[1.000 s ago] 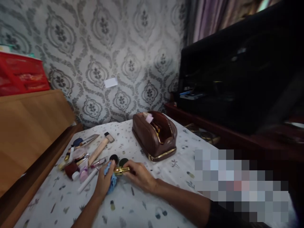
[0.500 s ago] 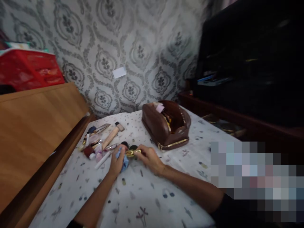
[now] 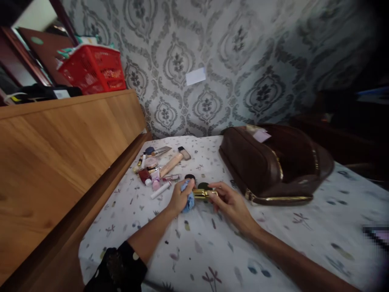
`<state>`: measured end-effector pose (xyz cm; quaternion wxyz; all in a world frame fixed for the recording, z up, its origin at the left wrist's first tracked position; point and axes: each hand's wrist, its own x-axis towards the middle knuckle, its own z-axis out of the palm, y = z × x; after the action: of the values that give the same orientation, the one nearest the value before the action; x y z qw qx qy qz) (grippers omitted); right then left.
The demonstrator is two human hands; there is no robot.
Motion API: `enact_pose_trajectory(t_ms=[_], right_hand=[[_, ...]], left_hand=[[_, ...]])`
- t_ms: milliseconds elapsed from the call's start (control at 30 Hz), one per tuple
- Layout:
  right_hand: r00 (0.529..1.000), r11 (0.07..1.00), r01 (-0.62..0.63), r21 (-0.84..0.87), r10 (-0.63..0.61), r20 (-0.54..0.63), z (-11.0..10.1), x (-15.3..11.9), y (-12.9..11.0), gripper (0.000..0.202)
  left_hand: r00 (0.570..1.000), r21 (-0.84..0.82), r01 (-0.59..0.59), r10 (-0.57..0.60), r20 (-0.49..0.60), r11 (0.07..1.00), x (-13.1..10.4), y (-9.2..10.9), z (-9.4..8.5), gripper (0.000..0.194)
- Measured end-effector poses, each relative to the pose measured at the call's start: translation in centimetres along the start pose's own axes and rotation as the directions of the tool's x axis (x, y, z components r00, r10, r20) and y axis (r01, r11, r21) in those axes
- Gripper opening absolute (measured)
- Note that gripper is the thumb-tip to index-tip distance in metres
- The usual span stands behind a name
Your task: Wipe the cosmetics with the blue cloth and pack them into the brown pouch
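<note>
A gold tube lies level between my two hands, near the middle of the view. My left hand is closed round a crumpled blue cloth and meets the tube's left end. With thumb and fingers, my right hand pinches the tube's right end. Just beyond the hands a dark round item shows in part, and a black round end sticks up behind my left hand. To the left lie several cosmetics, among them a white tube and a beige tube.
An open brown bag with a gold zip stands at the right on the patterned white cloth. A wooden board runs along the left, with a red basket above it. Patterned wallpaper rises behind.
The camera view has swung to the right-to-left sense, so the bag and hands appear farther right and larger. Both hands still hold the cloth and gold tube.
</note>
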<state>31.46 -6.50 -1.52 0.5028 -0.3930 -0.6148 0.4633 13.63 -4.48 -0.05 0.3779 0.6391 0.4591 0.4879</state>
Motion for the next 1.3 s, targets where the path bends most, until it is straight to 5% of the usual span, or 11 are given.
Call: enact_pose_trajectory(t_ms=[167,433,633,967,1300], right_hand=[[1.0,0.999,-0.03,-0.032,0.03,0.002,0.0,0.0,-0.7,0.046],[1.0,0.995,-0.011,-0.098,0.012,0.014,-0.1,0.1,-1.2,0.047],[0.996,0.992,0.091,-0.093,-0.088,0.029,-0.4,0.4,-0.1,0.038],[1.0,0.98,-0.028,0.197,0.029,0.0,0.1,0.0,0.1,0.049],[0.991,0.977,-0.121,0.177,0.128,-0.026,0.2,-0.5,0.4,0.049]], left_hand=[[0.997,-0.067,0.069,-0.066,0.036,0.995,0.1,-0.5,-0.2,0.057],[0.938,-0.306,0.347,-0.33,0.107,0.887,0.7,-1.0,-0.3,0.064],[0.943,-0.238,0.302,-0.253,0.217,0.923,0.6,-0.9,-0.7,0.06],[0.976,-0.113,0.215,-0.211,0.045,0.97,-0.8,-0.1,-0.3,0.044],[0.99,0.086,0.137,-0.137,-0.006,0.987,-0.4,0.8,-0.5,0.041]])
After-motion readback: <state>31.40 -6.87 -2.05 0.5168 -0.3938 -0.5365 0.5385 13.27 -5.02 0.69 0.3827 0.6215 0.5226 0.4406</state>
